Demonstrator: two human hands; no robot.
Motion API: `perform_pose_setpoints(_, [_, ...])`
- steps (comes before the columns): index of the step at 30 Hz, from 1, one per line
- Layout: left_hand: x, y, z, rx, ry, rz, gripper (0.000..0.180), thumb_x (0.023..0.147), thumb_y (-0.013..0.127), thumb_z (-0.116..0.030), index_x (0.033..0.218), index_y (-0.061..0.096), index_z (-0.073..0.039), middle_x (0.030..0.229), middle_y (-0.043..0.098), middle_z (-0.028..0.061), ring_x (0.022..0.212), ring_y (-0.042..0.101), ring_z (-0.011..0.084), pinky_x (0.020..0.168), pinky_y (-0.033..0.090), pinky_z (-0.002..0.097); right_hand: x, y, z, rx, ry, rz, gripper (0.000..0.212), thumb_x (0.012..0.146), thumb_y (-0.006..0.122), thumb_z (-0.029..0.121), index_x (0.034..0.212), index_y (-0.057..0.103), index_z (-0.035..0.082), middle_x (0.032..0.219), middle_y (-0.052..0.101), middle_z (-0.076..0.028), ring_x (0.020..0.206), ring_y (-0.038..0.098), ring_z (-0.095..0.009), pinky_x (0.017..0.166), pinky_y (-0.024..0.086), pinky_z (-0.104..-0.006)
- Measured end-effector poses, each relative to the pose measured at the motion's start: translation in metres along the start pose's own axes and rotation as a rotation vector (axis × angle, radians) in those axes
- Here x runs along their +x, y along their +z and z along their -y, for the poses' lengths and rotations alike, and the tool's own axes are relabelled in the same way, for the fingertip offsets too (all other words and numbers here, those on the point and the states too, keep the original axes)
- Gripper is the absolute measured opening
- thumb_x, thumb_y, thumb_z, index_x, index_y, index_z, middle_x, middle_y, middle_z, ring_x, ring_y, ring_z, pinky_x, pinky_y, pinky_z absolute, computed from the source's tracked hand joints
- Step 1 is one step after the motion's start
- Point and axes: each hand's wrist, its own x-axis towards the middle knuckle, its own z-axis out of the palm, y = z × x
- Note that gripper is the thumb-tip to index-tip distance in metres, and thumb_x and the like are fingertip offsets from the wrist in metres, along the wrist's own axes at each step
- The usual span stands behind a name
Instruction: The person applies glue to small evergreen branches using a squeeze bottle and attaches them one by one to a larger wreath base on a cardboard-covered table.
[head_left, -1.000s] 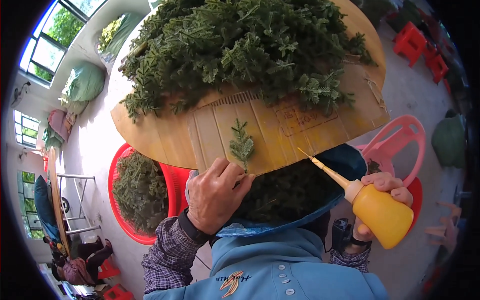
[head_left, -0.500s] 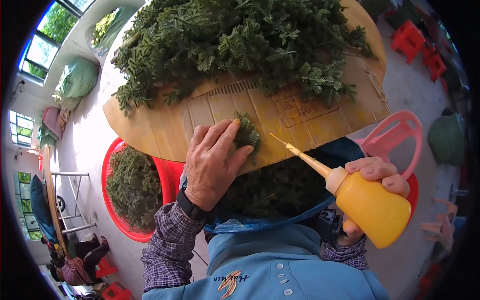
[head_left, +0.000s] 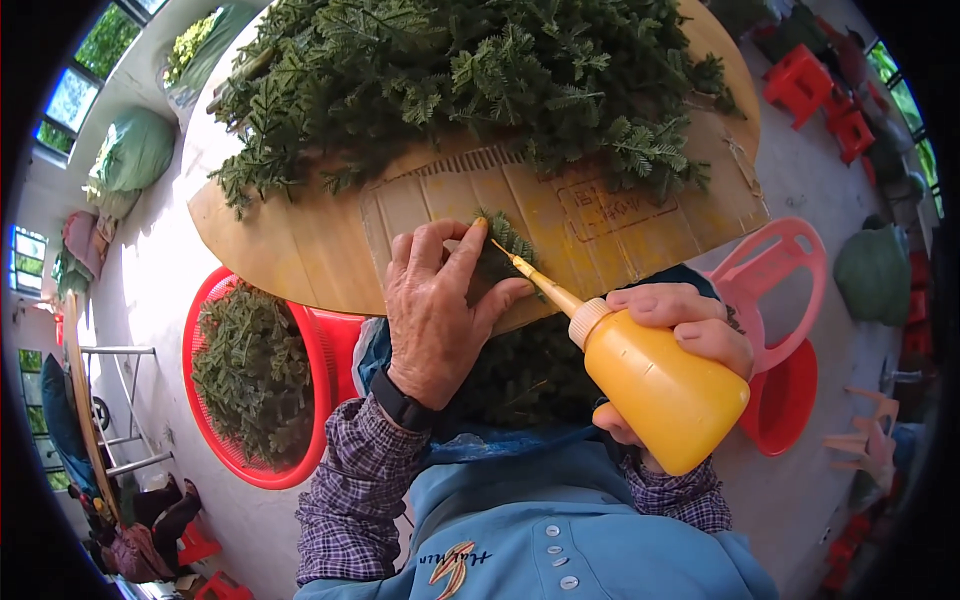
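My left hand (head_left: 435, 305) lies at the near edge of a cardboard sheet (head_left: 640, 225), its thumb and fingers holding down a small green fir sprig (head_left: 512, 240). In my right hand (head_left: 690, 325) is a yellow squeeze bottle (head_left: 665, 395) with a long thin nozzle, tilted up to the left. The nozzle tip is at the sprig, close to my left fingertips; whether it touches cannot be told. Beyond the hands, a large heap of fir branches (head_left: 450, 100) covers the far part of the round wooden table (head_left: 280, 255). Yellow smears mark the cardboard.
A red basket (head_left: 322, 400) of fir cuttings stands at the left. Below the table edge, a blue plastic bag (head_left: 490, 445) holds dark greenery. To the right are a pink plastic seat back (head_left: 812, 270) and a red bucket (head_left: 795, 400). Another person (head_left: 140, 550) sits at lower left.
My right hand has brought the bottle left, so its nozzle tip now reaches the sprig. My left hand stays on the sprig. The whole view has shifted slightly.
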Motion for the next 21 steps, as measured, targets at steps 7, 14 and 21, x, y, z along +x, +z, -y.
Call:
perform_pose_setpoints(7, [0.0,-0.001,0.001,-0.02,0.013,-0.016,0.06,0.073,0.082,-0.029,0.123,0.065,-0.001,0.114,0.058,0.0125,0.101,0.052,0.0307,0.091,0.045,0.0412,-0.004,0.003,-0.008,-0.082,-0.043,0.043,0.071,0.076,0.088,0.033,0.123,0.04,0.011,0.116,0.058,-0.017,0.099,0.064,-0.035,0.085,0.058,-0.0458])
perform_pose_setpoints(14, [-0.001,0.003,0.006,-0.011,0.032,-0.026,0.062,0.074,0.08,-0.039,0.12,0.065,-0.001,0.111,0.056,0.0102,0.102,0.052,0.0307,0.089,0.045,0.0424,-0.008,0.001,-0.003,-0.082,-0.041,0.037,0.071,0.076,0.088,0.034,0.123,0.04,0.01,0.115,0.058,-0.016,0.098,0.064,-0.036,0.083,0.059,-0.0455])
perform_pose_setpoints(21, [0.0,0.003,0.006,0.018,0.056,-0.026,0.061,0.073,0.08,-0.039,0.118,0.067,-0.001,0.112,0.056,0.0103,0.102,0.052,0.0302,0.089,0.045,0.0425,-0.015,-0.009,0.012,-0.066,0.052,0.01,0.067,0.074,0.089,0.023,0.118,0.039,0.012,0.116,0.058,-0.016,0.099,0.064,-0.033,0.083,0.058,-0.0449])
